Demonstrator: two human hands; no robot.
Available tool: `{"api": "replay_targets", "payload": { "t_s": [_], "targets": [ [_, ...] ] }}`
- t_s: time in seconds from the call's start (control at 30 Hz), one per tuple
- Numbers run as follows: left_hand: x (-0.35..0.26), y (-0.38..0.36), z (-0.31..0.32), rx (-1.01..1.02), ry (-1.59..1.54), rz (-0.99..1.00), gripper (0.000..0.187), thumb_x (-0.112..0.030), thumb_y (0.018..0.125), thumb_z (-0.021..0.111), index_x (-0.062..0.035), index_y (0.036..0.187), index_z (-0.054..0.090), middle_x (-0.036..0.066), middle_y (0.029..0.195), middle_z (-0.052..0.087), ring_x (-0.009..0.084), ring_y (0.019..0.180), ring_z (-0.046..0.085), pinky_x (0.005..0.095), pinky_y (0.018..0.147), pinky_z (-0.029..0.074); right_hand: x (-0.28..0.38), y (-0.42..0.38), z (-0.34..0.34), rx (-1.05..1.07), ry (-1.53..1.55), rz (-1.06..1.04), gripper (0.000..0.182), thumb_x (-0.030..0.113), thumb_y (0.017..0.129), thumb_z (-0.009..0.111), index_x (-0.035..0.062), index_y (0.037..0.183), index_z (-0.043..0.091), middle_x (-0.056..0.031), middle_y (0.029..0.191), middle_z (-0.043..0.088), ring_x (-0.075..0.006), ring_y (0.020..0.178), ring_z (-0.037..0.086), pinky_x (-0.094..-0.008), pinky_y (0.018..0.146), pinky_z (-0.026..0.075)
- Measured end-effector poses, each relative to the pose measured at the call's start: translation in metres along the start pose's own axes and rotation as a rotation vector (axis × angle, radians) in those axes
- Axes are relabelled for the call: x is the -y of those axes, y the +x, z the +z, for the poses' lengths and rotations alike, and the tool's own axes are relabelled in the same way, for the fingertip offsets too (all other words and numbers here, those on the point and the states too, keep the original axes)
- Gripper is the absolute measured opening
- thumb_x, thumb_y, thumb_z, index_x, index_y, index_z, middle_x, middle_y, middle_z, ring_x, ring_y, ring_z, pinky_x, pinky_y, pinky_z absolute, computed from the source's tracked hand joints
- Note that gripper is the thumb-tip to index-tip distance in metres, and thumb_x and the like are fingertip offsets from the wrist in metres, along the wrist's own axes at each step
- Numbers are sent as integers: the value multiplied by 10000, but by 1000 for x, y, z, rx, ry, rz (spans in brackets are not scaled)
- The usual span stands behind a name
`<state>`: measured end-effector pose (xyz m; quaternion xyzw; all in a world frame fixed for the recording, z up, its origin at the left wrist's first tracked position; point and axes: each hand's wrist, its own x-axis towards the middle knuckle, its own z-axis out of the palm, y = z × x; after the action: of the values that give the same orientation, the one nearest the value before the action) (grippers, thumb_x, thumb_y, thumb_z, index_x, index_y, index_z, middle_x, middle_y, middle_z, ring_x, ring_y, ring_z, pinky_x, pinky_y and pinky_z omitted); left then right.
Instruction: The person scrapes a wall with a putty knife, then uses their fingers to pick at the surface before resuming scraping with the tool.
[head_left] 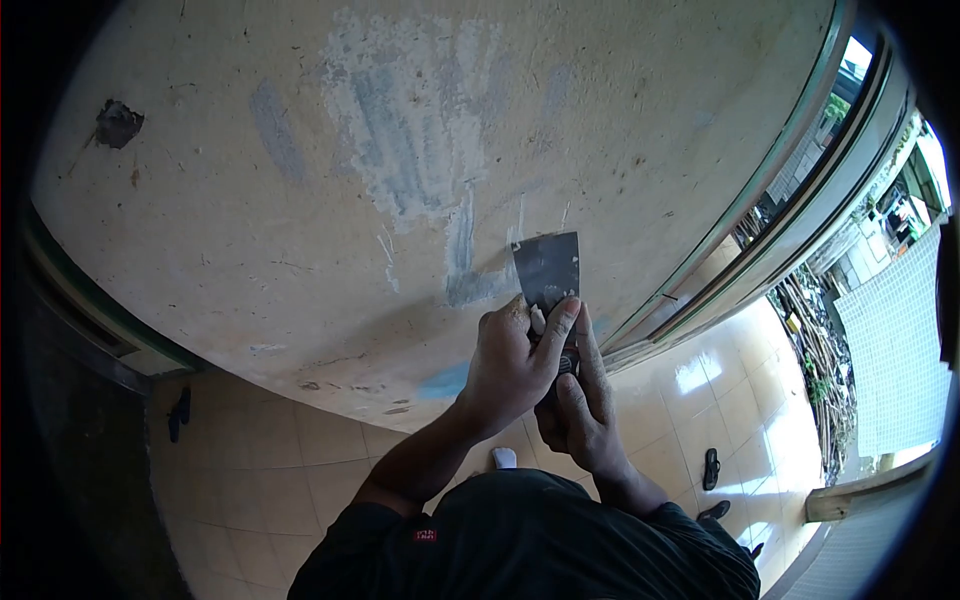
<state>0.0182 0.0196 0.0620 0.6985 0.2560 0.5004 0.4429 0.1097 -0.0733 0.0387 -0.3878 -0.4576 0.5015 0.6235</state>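
A putty knife (550,268) with a wide grey blade is held up in front of the wall (250,230), its blade edge pointing up. White bits stick to the blade. My left hand (512,352) is closed at the base of the blade, with a whitish lump near its fingers. Lower down, my right hand (585,410) is wrapped round the dark handle, one finger stretched up along it. Grey and white patches (410,130) mark the wall above and left of the blade. Whether the blade touches the wall I cannot tell.
A hole (119,124) is in the wall at the upper left. A window frame (790,190) curves along the right. Dark sandals (711,468) lie on the tiled floor (640,410). At the lower right is a post (835,502).
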Motion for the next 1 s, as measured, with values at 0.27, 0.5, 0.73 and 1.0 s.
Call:
{"api": "replay_targets", "payload": {
  "t_s": [0.27,0.5,0.73,1.0],
  "targets": [
    [-15,14,-4,56,-47,-49,201,-147,907,569,14,788,548,15,648,557,31,563,457,220,475,364,9,15,5,11,-57,-187,581,130,964,380,27,1446,72,-88,1014,534,-48,547,394,-185,498,361],
    [-3,9,2,7,-42,6,204,-142,910,562,13,778,544,20,667,561,29,555,456,219,456,351,8,5,13,-42,-24,-99,569,126,965,367,28,1446,78,-73,976,533,-38,561,375,-174,491,331],
    [-13,11,1,-45,-59,68,230,-146,910,563,10,742,551,7,581,525,23,530,437,219,447,340,13,8,8,11,-109,-164,571,110,961,358,31,1447,71,-135,1205,451,-54,578,399,-191,516,369],
    [-18,18,-4,8,-57,-8,230,-149,907,568,9,740,556,2,593,534,23,534,447,220,448,348,19,14,12,-20,-92,-171,555,108,966,348,24,1445,80,-75,927,525,-41,536,387,-194,477,350]
  ]
}}
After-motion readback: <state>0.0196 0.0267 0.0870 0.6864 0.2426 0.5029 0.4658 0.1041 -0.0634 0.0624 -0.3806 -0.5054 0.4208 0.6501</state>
